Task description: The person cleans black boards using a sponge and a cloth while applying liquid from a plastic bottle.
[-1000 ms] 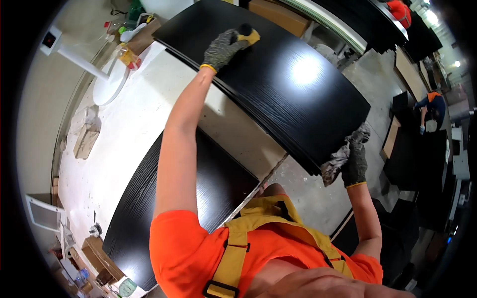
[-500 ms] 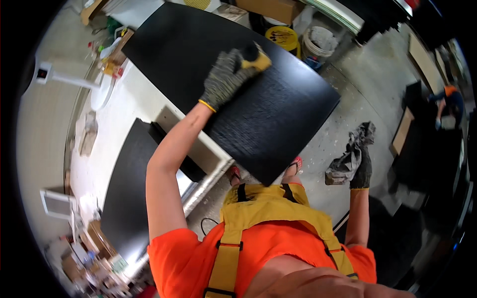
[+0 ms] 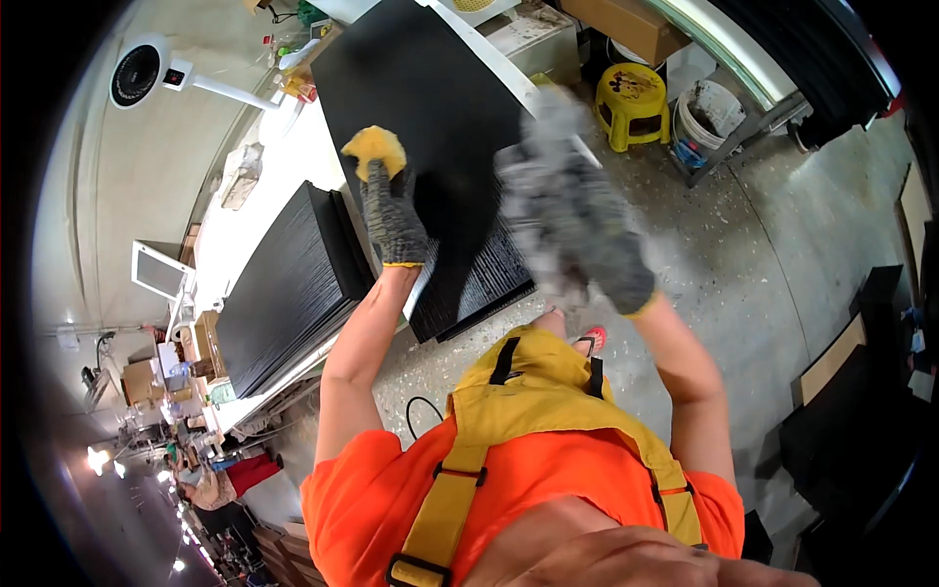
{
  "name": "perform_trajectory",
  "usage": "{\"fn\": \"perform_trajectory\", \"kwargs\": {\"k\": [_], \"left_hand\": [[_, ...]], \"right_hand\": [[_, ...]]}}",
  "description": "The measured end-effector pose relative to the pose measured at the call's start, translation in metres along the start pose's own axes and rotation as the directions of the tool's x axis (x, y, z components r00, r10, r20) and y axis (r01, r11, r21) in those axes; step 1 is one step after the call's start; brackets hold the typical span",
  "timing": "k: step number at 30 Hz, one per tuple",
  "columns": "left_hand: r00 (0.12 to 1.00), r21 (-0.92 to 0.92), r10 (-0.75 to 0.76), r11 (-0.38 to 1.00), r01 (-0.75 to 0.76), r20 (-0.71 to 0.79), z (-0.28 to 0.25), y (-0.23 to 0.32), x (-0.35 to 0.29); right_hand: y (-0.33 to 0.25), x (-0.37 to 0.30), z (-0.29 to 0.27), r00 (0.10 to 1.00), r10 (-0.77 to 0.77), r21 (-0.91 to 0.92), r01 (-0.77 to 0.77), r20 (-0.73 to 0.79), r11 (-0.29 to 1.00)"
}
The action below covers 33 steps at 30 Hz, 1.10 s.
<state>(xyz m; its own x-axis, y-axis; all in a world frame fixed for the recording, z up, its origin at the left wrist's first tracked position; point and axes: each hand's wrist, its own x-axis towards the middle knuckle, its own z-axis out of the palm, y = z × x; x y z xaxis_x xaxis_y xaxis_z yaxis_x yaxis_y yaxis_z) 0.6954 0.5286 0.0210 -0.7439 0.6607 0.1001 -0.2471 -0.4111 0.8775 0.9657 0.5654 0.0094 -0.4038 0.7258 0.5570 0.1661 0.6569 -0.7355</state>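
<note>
A long black board (image 3: 421, 78) with a glossy, grained near end lies in front of me on the white table (image 3: 298, 147). My left hand (image 3: 393, 220), in a grey knit glove with a yellow cuff, is closed round a yellow sponge (image 3: 378, 149) at the board's left edge. Over the board's right edge, my gloved right hand (image 3: 614, 245) grips a crumpled grey rag (image 3: 543, 166). Motion smears both the rag and the fingers on it. Left of the board sits a stack of black boards (image 3: 284, 289).
A yellow stool (image 3: 634, 103) and a white bucket (image 3: 706, 112) stand on the floor at far right. A white fan (image 3: 139, 74) rises beyond the table's left side. Another person (image 3: 217, 487) is in the lower left distance. Dark panels (image 3: 841, 411) lie at right.
My left hand has drawn the sponge leftward across the board. My right hand has brought the rag from my right side to the board's right edge. The whole view has shifted.
</note>
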Motion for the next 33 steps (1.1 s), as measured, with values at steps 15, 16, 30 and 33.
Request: {"fn": "perform_trajectory", "kwargs": {"k": [15,16,30,33], "left_hand": [[0.841,0.268,-0.403,0.909,0.320,0.361,0.069,-0.014,-0.034],[0.835,0.324,-0.433,0.887,0.328,0.340,0.068,-0.021,-0.025],[0.897,0.899,-0.147,-0.082,-0.431,0.417,0.062,-0.021,0.035],[0.898,0.896,-0.085,-0.075,-0.437,0.431,0.061,-0.024,0.033]], "right_hand": [[0.022,0.101,0.013,0.893,0.227,0.665,-0.442,0.388,0.602],[0.033,0.106,0.017,0.886,0.226,0.663,-0.455,0.406,0.594],[0.226,0.233,0.019,0.919,0.075,0.519,-0.285,0.388,0.806],[0.240,0.266,0.047,0.863,0.043,0.392,-0.272,0.503,0.879]]}}
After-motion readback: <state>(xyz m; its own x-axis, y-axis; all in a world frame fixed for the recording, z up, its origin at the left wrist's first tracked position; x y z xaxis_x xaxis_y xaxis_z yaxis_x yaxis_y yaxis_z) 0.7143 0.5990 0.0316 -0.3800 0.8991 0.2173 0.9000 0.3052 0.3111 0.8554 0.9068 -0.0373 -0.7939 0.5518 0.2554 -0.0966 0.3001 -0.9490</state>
